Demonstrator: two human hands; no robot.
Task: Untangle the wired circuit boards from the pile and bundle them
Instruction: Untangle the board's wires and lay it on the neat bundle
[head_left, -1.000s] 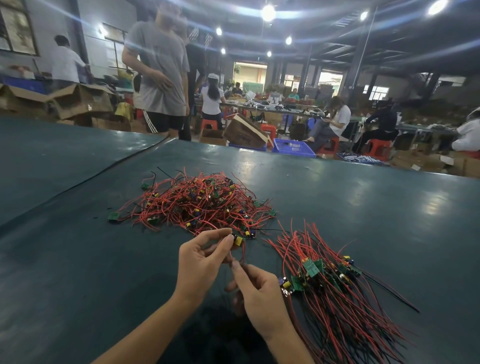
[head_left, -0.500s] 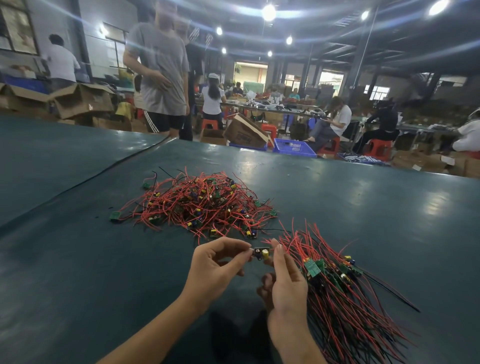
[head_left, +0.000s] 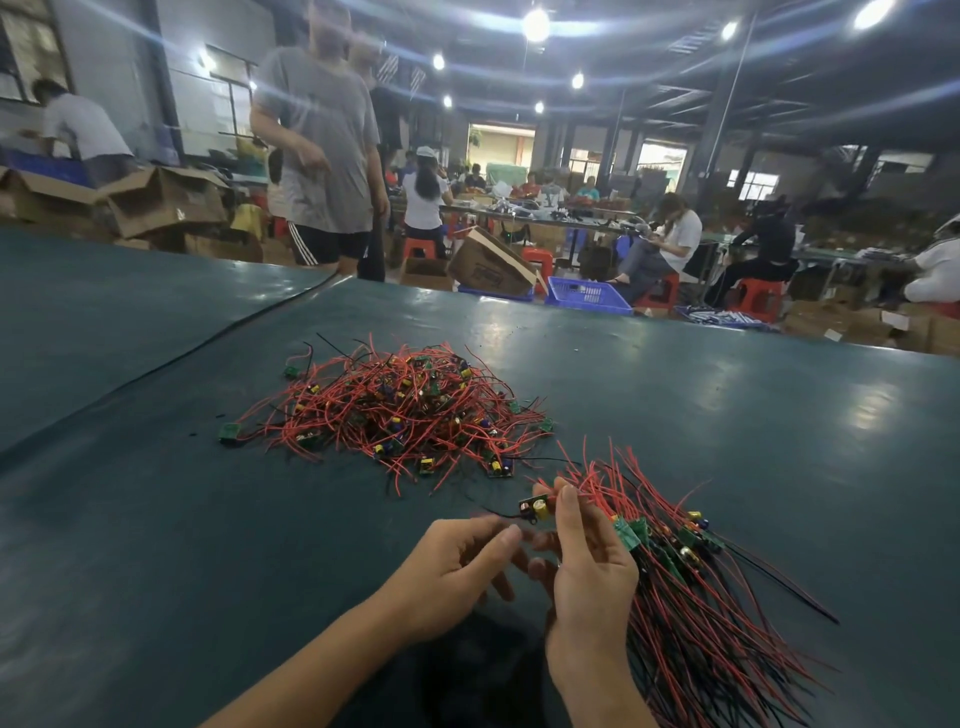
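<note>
A small circuit board (head_left: 534, 507) with a yellow component is pinched between the thumb and forefinger of the right hand (head_left: 587, 571), just on the near side of the tangled pile (head_left: 410, 410). The left hand (head_left: 452, 571) is held just beside it, fingers loosely curled; whether the board's thin black wire is gripped cannot be told through the blur. Red and black leads are knotted throughout the pile. A straightened bundle (head_left: 701, 613) is laid near-right of the pile on the green table (head_left: 156, 519).
</note>
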